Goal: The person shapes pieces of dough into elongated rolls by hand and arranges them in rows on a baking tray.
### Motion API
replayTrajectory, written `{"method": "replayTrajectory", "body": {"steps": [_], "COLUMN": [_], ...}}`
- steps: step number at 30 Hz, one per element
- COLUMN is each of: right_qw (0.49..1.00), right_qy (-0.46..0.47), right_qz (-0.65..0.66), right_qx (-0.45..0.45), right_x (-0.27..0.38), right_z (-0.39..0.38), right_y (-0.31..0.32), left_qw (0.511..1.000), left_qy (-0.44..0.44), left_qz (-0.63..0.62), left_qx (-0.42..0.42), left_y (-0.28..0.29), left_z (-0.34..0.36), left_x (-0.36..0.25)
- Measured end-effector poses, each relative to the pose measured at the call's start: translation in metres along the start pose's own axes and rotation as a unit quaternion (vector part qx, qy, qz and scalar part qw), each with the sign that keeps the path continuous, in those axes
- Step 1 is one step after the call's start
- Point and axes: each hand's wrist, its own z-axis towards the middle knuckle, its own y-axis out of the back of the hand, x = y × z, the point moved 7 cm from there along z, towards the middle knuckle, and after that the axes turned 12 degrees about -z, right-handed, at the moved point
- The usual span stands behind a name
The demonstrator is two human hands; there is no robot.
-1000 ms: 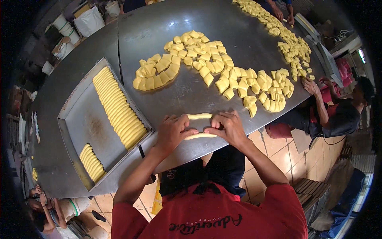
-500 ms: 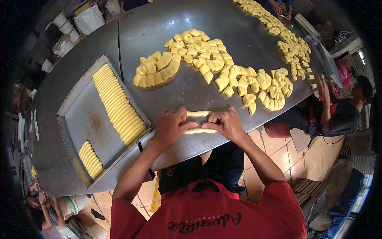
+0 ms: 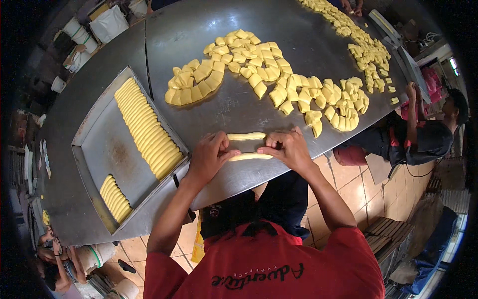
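Note:
Two yellow dough ropes lie on the metal table close to its near edge, one behind the other. My left hand (image 3: 208,153) is closed, its thumb and fingertips on the left end of the near dough rope (image 3: 249,156). At the right end, my right hand (image 3: 290,148) pinches the same rope between thumb and fingers. The far dough rope (image 3: 246,136) lies between my hands, its ends just beside my knuckles. To my left stands a metal tray (image 3: 107,144) with a long row of dough ropes (image 3: 149,132) and a shorter row (image 3: 115,198).
Cut dough pieces (image 3: 259,65) spread across the metal table (image 3: 239,112) beyond my hands. More small pieces (image 3: 366,55) lie along the far right edge. A co-worker (image 3: 430,124) sits at the right; another person (image 3: 62,259) is at the lower left. White buckets (image 3: 82,37) stand far left.
My hands have spread slightly apart. The far rope now shows both ends free of my fingers, while my fingertips stay at the near rope's ends.

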Motion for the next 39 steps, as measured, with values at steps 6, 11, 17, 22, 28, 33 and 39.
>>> {"method": "replayTrajectory", "body": {"steps": [6,11,17,22,28,33,39], "right_qw": [0.993,0.988,0.992,0.987,0.986,0.999,0.996], "right_qy": [0.003,-0.018,0.047,0.046,-0.046,0.019,0.081], "right_qz": [-0.108,0.148,0.114,0.150,0.150,0.040,-0.005], "right_qx": [-0.037,0.050,0.034,-0.030,-0.053,-0.011,0.024], "right_x": [0.006,0.003,0.026,0.027,0.023,0.040,0.028], "right_z": [0.003,-0.007,-0.019,0.003,-0.008,0.010,0.014], "right_y": [0.015,0.003,0.004,0.007,0.004,0.003,0.008], "left_qw": [0.998,1.000,0.995,0.995,0.993,0.990,0.998], "left_qy": [-0.012,-0.006,0.054,0.043,0.017,-0.109,0.060], "left_qz": [0.054,-0.004,-0.081,-0.079,-0.079,0.070,-0.034], "left_qx": [-0.002,-0.022,-0.017,-0.033,-0.087,-0.062,0.006], "left_y": [0.000,0.000,-0.016,-0.005,-0.007,-0.011,-0.002], "left_z": [-0.003,-0.020,-0.033,-0.011,-0.016,0.000,0.006], "left_x": [0.007,0.001,-0.010,0.003,-0.005,-0.023,-0.005]}}
